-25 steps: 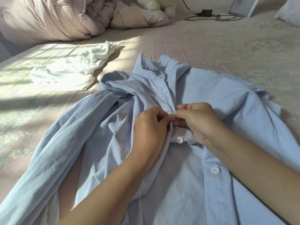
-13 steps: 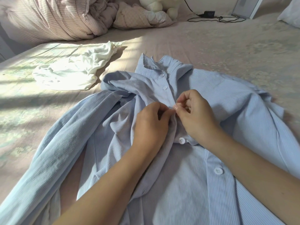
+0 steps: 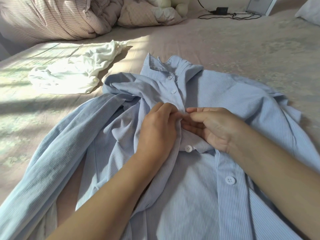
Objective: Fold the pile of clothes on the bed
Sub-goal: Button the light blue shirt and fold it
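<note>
Where the sun falls across it: the bed point(image 3: 225, 49), covered in a pale pink sheet, carries everything else.
Bedding: a striped pink duvet point(image 3: 52, 18) is bunched at the far left corner.
Shirt: a light blue striped shirt point(image 3: 233, 104) lies front up in the middle of the bed, collar toward the far side and hem toward the person; its left half is rumpled and folded over, one long sleeve trails to the near left edge, and the right half lies flatter.
White garment: a crumpled white top point(image 3: 72, 73) lies in the sunlight, just beyond the shirt on the left.
Left hand: the left hand point(image 3: 157, 129) rests knuckles up on the shirt front, fingers curled and pinching the front strip's edge.
Right hand: the right hand point(image 3: 213, 127), palm turned toward the left, pinches the same strip from the other side, fingertips meeting the left hand's.
Buttons: two white buttons point(image 3: 173, 91) near the collar are fastened; two nearer ones lie undone.
</note>
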Tool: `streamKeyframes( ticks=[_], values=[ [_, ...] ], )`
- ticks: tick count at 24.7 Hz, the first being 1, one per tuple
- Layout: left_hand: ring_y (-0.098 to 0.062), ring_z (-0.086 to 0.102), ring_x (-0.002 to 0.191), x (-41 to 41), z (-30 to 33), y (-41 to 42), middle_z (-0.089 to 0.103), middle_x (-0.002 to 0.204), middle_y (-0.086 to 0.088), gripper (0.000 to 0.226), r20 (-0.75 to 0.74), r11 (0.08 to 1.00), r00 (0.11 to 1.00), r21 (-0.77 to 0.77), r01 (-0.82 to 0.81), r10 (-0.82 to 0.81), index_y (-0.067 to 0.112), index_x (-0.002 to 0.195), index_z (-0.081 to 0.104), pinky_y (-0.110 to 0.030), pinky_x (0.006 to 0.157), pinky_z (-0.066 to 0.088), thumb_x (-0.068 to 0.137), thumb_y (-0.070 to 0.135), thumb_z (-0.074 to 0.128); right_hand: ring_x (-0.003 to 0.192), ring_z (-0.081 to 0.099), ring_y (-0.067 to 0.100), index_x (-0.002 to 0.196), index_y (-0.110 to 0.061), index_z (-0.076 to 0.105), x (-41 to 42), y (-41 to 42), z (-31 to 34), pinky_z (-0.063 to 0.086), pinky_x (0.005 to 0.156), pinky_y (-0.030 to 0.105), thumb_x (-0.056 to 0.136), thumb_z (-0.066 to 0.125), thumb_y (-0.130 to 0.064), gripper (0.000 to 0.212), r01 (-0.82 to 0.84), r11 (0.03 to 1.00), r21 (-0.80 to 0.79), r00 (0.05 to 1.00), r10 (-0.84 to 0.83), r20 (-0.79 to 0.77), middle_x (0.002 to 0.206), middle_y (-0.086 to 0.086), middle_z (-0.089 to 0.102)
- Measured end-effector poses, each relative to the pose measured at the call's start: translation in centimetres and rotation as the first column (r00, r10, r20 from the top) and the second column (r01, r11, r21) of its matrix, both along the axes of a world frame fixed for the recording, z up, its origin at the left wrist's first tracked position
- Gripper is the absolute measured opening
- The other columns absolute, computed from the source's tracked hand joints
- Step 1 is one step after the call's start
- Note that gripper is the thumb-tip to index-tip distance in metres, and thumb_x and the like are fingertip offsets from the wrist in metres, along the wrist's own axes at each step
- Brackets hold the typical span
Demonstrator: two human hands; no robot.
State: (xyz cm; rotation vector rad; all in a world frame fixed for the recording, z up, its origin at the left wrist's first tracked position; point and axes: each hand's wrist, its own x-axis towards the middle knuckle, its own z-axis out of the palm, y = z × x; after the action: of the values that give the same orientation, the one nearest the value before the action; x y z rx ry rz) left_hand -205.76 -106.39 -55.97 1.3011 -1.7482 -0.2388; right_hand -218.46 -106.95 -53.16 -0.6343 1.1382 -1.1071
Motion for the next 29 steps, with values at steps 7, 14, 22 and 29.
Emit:
streamKeyframes(
  ticks=[7, 14, 22, 29],
  values=[
    [-0.022, 0.056, 0.066, 0.2, -0.5, 0.2, 0.061, 0.075, -0.011, 0.008, 0.047, 0.995, 0.998, -0.092, 0.042, -0.038, -0.002, 0.079, 0.065, -0.031, 0.061, 0.042, 0.085, 0.004, 0.064, 0.047, 0.062, 0.013, 0.079, -0.004, 0.056, 0.3, 0.0, -0.3, 0.057, 0.055, 0.021, 0.086, 0.052, 0.014, 0.02, 0.05, 0.998, -0.028, 0.997, -0.052, -0.056, 0.054, 0.006, 0.06],
    [-0.021, 0.068, 0.072, 0.6, -0.1, -0.4, 0.069, 0.07, -0.003, 0.022, -0.298, 0.878, 0.953, 0.469, 0.099, 0.052, 0.011, 0.075, 0.062, -0.039, 0.076, 0.055, 0.09, 0.027, 0.062, 0.047, 0.048, 0.01, 0.068, -0.014, 0.048, 1.0, 0.2, -1.4, 0.046, 0.049, 0.02, 0.079, 0.055, 0.01, 0.028, 0.016, 0.973, -0.228, 0.939, -0.093, -0.33, 0.05, -0.002, 0.048],
    [-0.023, 0.038, 0.059, 0.4, 0.7, 0.2, 0.041, 0.065, -0.003, 0.029, 0.228, 0.959, 0.938, 0.172, 0.226, -0.262, 0.012, 0.071, 0.033, -0.032, 0.058, 0.028, 0.098, 0.011, 0.044, 0.053, 0.045, 0.017, 0.063, -0.015, 0.041, 0.7, 0.1, -1.3, 0.045, 0.053, 0.028, 0.08, 0.053, 0.011, 0.033, 0.029, 0.975, -0.22, 0.945, -0.098, -0.311, 0.058, 0.005, 0.042],
    [-0.004, 0.034, 0.049, 0.3, 0.5, -0.5, 0.041, 0.053, 0.007, 0.031, -0.288, 0.881, 0.942, 0.384, 0.277, -0.171, 0.008, 0.067, 0.045, -0.018, 0.05, 0.031, 0.097, 0.017, 0.048, 0.048, 0.042, 0.014, 0.064, -0.016, 0.039, 0.5, -0.7, -1.4, 0.041, 0.051, 0.026, 0.079, 0.054, 0.013, 0.036, 0.068, 0.968, -0.243, 0.984, -0.105, -0.142, 0.048, 0.001, 0.042]
  ],
)
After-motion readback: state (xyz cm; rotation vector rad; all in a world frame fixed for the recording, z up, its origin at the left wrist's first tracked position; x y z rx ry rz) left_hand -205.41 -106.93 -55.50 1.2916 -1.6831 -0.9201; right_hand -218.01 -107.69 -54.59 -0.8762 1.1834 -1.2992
